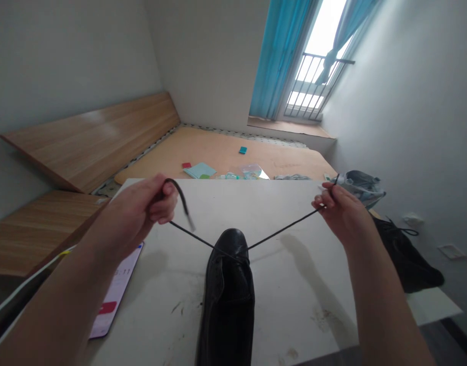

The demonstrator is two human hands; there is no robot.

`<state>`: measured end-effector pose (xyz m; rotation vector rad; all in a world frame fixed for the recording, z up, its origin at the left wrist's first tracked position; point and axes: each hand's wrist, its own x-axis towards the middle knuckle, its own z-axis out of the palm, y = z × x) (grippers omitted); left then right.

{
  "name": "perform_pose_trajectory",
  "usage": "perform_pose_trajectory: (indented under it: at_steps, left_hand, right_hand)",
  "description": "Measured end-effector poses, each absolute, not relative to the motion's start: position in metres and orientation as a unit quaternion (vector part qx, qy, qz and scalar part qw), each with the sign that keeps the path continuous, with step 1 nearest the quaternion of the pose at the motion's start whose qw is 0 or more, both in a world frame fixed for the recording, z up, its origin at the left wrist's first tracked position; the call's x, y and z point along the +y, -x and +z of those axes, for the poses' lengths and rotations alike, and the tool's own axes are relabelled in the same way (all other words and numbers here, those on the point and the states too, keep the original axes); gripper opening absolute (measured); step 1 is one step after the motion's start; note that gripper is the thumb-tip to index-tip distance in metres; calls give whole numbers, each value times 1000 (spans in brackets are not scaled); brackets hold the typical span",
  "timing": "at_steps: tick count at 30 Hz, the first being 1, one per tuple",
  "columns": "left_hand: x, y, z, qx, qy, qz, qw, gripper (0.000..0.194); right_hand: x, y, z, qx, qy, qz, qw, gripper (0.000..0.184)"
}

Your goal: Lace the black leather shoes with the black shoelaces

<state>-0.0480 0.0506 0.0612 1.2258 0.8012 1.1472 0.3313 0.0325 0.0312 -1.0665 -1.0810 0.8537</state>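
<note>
A black leather shoe stands on the white table, its toe pointing away from me. One black shoelace runs through the front of the shoe's lacing and out to both sides in a wide V. My left hand is closed around the left length, and a loose end curls over the fingers and hangs down. At the right, my right hand pinches the other length, with a short tip sticking up above the fingers. Both lengths look taut. My left forearm partly covers a phone lying on the table.
A second black shoe with laces sits at the table's right side, near a plastic bag. Beyond the table is a bed with small packets and a light-blue cloth-like item. A wooden headboard stands at the left.
</note>
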Motion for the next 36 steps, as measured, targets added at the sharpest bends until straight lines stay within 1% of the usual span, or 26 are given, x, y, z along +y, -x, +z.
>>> perform_pose_trajectory:
  at_steps: [2, 4, 5, 7, 9, 10, 12, 14, 18, 19, 21, 23, 25, 28, 31, 33, 36]
  left_hand:
    - [53, 61, 63, 393, -583, 452, 549, 33]
    - [52, 70, 63, 437, -663, 357, 492, 34]
    - [51, 73, 62, 448, -702, 296, 467, 36]
    - [49, 73, 58, 442, -762, 163, 445, 38]
    - [46, 66, 53, 428, -788, 52, 440, 31]
    - [44, 60, 51, 422, -793, 16, 440, 27]
    - [37, 46, 47, 411, -801, -3, 435, 24]
    - [28, 30, 44, 393, -821, 12, 415, 21]
    - [12, 2, 33, 385, -852, 21, 353, 3]
    - [10, -3, 29, 381, -859, 27, 341, 2]
    - [8, -10, 22, 373, -866, 50, 328, 4]
    - [8, -15, 16, 369, -867, 69, 328, 10]
    - [8, -18, 12, 370, -865, 73, 331, 18]
    - [8, -22, 8, 368, -864, 69, 338, 22]
    - [7, -26, 5, 374, -859, 73, 343, 21]
    - [5, -29, 3, 388, -853, 82, 339, 17]
    - [3, -32, 0, 404, -847, 98, 331, 12]
  right_hand:
    - [21, -345, 27, -475, 471, 392, 632, 23]
    - [8, -350, 20, -481, 482, 411, 606, 24]
    - [1, -348, 15, -496, 494, 421, 576, 25]
    - [-14, -334, 6, -562, 528, 428, 471, 29]
    - [-28, -309, 0, -652, 556, 394, 333, 27]
    - [-34, -295, -1, -689, 563, 368, 270, 26]
    - [-45, -267, -2, -730, 576, 326, 171, 27]
    - [-51, -246, 0, -769, 562, 281, 119, 27]
    - [-52, -233, 0, -814, 527, 228, 89, 25]
    - [-52, -233, -1, -818, 523, 226, 85, 24]
    - [-50, -235, -3, -823, 516, 223, 78, 24]
    - [-50, -235, -6, -830, 507, 221, 76, 24]
    - [-49, -235, -8, -838, 496, 214, 76, 21]
    - [-48, -233, -12, -845, 485, 211, 82, 20]
    - [-44, -234, -17, -833, 492, 233, 100, 22]
    - [-41, -235, -20, -821, 497, 257, 115, 23]
    - [-39, -237, -23, -800, 505, 293, 137, 19]
